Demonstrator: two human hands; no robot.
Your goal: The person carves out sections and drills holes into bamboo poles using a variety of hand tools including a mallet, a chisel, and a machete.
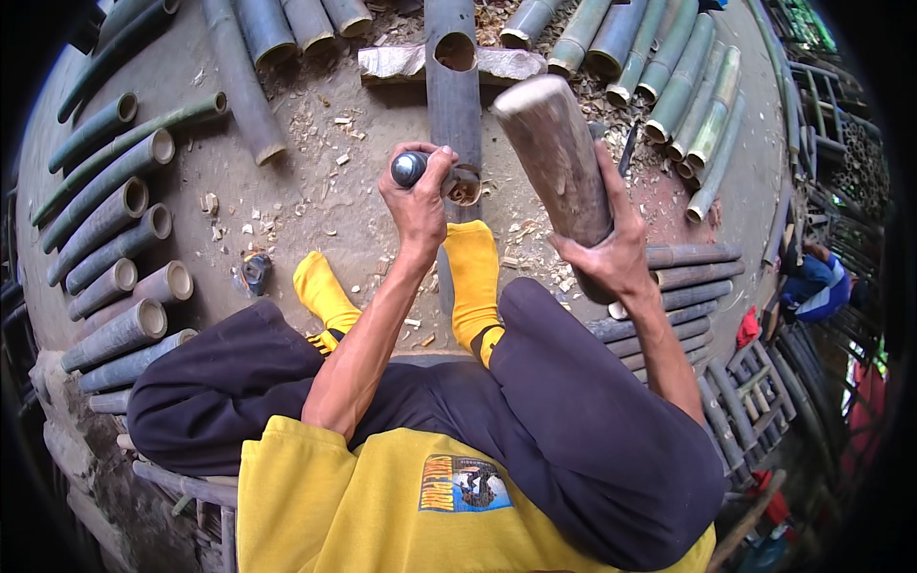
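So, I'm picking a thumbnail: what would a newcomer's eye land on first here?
Probably the thick wooden club, held in the right grip, right of centre. Next, the bright yellow socks near the middle, then the holed bamboo pole at top centre.

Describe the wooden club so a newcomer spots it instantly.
Find the dark bamboo pole running down from the picture's top centre. Just right of it, the right hand grips a thick brown wooden club. Unlike the green bamboo tubes beyond it, its blunt end is solid, not hollow.
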